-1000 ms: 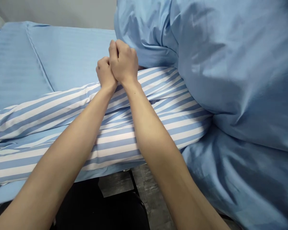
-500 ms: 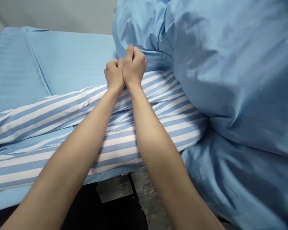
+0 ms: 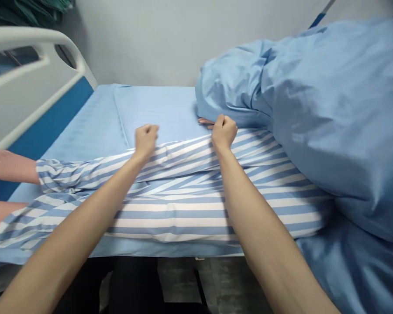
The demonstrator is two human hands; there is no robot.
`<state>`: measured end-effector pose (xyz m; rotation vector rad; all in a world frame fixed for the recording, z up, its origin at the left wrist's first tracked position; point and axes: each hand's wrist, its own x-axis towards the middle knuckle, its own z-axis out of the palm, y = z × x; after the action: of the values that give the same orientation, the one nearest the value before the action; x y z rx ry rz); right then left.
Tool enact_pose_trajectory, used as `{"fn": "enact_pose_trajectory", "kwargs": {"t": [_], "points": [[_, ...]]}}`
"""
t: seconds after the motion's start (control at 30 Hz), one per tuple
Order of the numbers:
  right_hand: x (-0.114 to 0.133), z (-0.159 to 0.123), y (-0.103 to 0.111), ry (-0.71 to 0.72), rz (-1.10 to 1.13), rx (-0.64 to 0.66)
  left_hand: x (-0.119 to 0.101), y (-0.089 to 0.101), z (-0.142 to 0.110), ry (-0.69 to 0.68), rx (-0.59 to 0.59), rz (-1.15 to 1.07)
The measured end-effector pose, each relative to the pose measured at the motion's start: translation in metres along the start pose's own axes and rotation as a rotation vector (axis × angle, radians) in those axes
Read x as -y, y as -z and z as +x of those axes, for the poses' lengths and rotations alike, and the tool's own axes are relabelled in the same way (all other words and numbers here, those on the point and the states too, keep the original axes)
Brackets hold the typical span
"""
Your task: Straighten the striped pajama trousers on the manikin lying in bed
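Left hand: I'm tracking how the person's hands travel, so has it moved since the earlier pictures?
Yes. The left hand has moved left, closer to the seam of the blue sheet, and now stands apart from the right hand.

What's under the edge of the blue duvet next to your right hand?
Another person's fingers show there, beside your right hand, above the striped gown. The rest of that hand is covered by the blue duvet.

Left hand (image 3: 146, 141), right hand (image 3: 224, 132) fisted on striped gown (image 3: 180, 209); blue duvet (image 3: 334, 109) beside.
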<state>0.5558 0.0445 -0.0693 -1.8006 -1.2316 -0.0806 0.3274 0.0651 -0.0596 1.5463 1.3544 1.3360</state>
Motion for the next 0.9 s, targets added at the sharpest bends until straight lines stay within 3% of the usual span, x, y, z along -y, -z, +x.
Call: {"fn": "enact_pose_trajectory", "kwargs": {"t": [0.07,0.13,0.17,0.23,0.37,0.47,0.6,0.7,0.8,0.9], "points": [[0.005,-0.002,-0.001,-0.065,-0.018,-0.041,0.022,0.073,0.005,0.033,-0.162,0.111],[0.01,-0.004,-0.001,-0.101,-0.048,-0.062,0.044,0.135,0.006,0.038,-0.278,0.232],[0.011,-0.005,-0.001,-0.115,-0.066,-0.068,0.053,0.157,0.005,0.047,-0.294,0.307],[0.012,-0.006,0.001,-0.142,-0.1,-0.077,0.067,0.184,0.0,0.026,-0.216,0.47],[0.027,-0.003,0.007,-0.208,-0.176,-0.068,0.07,0.186,-0.007,0.055,-0.179,0.605],[0.079,-0.014,-0.002,-0.121,-0.101,0.035,0.067,0.18,-0.007,0.103,-0.172,0.655],[0.187,-0.079,-0.056,0.244,0.259,0.268,0.069,0.182,-0.008,0.135,-0.15,0.692],[0.243,-0.141,-0.11,0.298,0.393,0.455,0.073,0.189,-0.009,0.105,-0.12,0.677],[0.258,-0.173,-0.145,0.21,0.418,0.564,0.071,0.193,-0.006,0.09,-0.066,0.609],[0.251,-0.169,-0.15,0.135,0.498,0.596,0.063,0.182,0.001,0.088,-0.145,0.445]]}}
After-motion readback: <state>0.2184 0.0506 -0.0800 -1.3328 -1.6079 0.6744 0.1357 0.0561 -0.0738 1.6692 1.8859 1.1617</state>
